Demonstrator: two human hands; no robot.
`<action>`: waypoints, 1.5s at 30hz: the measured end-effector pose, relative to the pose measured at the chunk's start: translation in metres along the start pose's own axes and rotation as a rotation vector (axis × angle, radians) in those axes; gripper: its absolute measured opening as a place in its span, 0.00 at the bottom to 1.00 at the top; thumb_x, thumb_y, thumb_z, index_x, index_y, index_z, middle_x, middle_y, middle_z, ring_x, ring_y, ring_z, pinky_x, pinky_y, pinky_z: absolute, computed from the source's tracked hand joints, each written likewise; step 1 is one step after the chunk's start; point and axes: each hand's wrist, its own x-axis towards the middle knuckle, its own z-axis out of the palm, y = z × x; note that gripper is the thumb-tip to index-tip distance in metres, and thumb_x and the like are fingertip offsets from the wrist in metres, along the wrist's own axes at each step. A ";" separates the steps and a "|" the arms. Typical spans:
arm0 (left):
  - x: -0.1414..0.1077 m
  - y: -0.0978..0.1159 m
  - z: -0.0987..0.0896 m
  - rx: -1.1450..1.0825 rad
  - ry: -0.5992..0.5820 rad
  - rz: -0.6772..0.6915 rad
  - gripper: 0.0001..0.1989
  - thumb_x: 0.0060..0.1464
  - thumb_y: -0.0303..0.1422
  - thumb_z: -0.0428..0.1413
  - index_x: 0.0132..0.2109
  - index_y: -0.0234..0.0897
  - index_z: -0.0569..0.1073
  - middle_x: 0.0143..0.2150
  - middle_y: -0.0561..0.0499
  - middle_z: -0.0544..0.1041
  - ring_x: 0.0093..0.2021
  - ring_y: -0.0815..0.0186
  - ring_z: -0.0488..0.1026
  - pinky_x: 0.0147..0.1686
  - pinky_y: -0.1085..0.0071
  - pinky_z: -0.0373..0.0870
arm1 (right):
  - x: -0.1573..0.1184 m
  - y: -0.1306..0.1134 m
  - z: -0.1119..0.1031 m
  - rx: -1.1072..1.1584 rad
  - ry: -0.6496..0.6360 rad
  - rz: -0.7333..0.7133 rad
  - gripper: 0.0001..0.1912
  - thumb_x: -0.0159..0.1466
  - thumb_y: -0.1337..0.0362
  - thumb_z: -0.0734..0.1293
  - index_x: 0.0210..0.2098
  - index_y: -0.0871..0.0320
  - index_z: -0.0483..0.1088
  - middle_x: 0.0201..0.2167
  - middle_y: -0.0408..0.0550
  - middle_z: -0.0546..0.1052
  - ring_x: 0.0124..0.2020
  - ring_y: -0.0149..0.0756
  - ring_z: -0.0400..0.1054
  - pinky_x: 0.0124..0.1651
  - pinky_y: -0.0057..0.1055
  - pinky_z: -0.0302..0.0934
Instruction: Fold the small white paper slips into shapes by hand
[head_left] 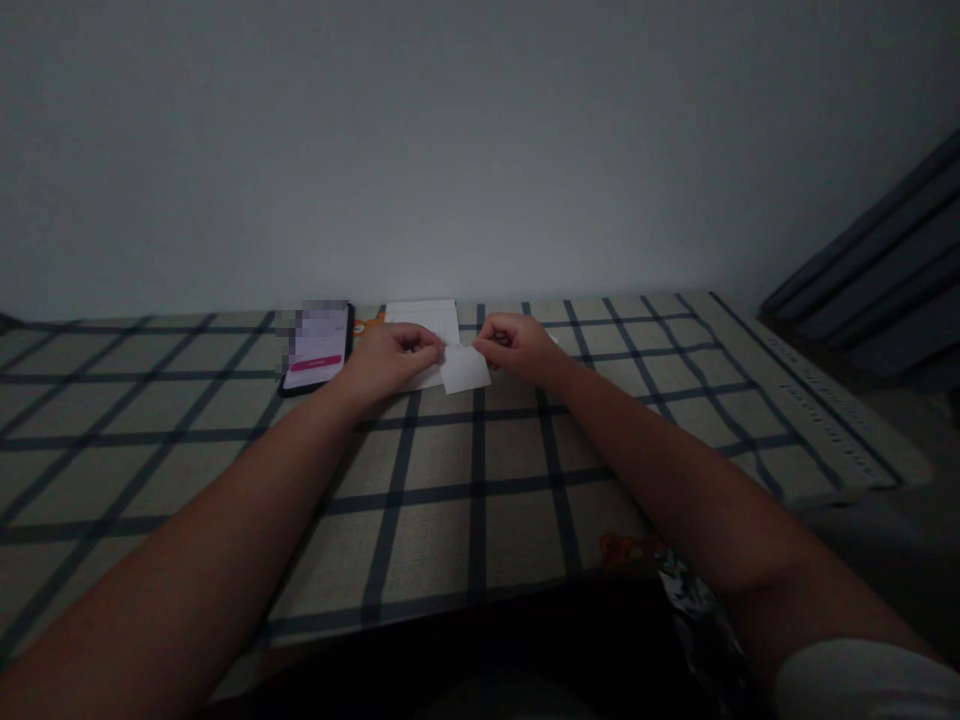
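Note:
A small white piece of paper (pixel 466 371) is held between my two hands, above the checked tablecloth. My left hand (pixel 394 358) pinches its upper left corner, thumb and fingertips together. On the other side, my right hand (pixel 516 347) is closed in a pinch at the upper right corner. Behind my left hand lies a larger white sheet (pixel 424 315) with faint marks on it, partly covered by that hand. The details on both papers are too dim to read.
Left of my left hand, a phone (pixel 319 350) with its screen lit rests on the tablecloth (pixel 442 520). A pale wall (pixel 480 150) rises at the table's far edge. Dark curtain folds (pixel 885 240) hang at the right, beyond the table's end.

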 end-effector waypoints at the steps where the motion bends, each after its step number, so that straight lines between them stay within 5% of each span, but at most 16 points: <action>1: 0.000 0.001 0.000 -0.007 0.001 -0.001 0.10 0.44 0.38 0.61 0.29 0.37 0.82 0.29 0.49 0.82 0.30 0.64 0.74 0.33 0.70 0.69 | 0.000 0.001 0.000 0.001 0.004 0.000 0.11 0.61 0.58 0.66 0.27 0.57 0.65 0.23 0.41 0.69 0.27 0.30 0.60 0.31 0.29 0.53; 26: 0.003 -0.006 0.005 -0.095 0.110 0.007 0.09 0.52 0.36 0.59 0.35 0.36 0.82 0.32 0.48 0.82 0.30 0.66 0.73 0.35 0.71 0.69 | 0.006 0.011 -0.005 0.110 0.066 0.024 0.11 0.65 0.58 0.66 0.31 0.56 0.63 0.24 0.40 0.68 0.25 0.29 0.63 0.29 0.27 0.57; 30: 0.000 -0.004 0.007 -0.113 0.058 0.017 0.15 0.57 0.43 0.57 0.39 0.36 0.81 0.31 0.50 0.79 0.28 0.66 0.70 0.30 0.71 0.66 | 0.005 0.010 -0.004 0.127 0.056 0.018 0.11 0.65 0.58 0.67 0.31 0.57 0.64 0.25 0.40 0.69 0.24 0.27 0.62 0.29 0.28 0.58; 35: -0.003 -0.006 0.007 -0.104 -0.007 0.018 0.22 0.61 0.49 0.53 0.29 0.37 0.76 0.25 0.51 0.73 0.27 0.65 0.67 0.27 0.70 0.61 | 0.006 0.011 -0.005 0.138 0.061 0.037 0.11 0.65 0.58 0.67 0.32 0.57 0.65 0.25 0.40 0.70 0.25 0.27 0.64 0.29 0.27 0.59; 45: -0.007 0.002 0.008 -0.184 -0.056 0.015 0.19 0.56 0.50 0.59 0.33 0.38 0.78 0.25 0.52 0.73 0.26 0.67 0.65 0.27 0.71 0.60 | 0.007 0.012 -0.005 0.170 0.066 0.032 0.11 0.65 0.57 0.68 0.32 0.58 0.66 0.24 0.39 0.69 0.24 0.27 0.63 0.27 0.26 0.59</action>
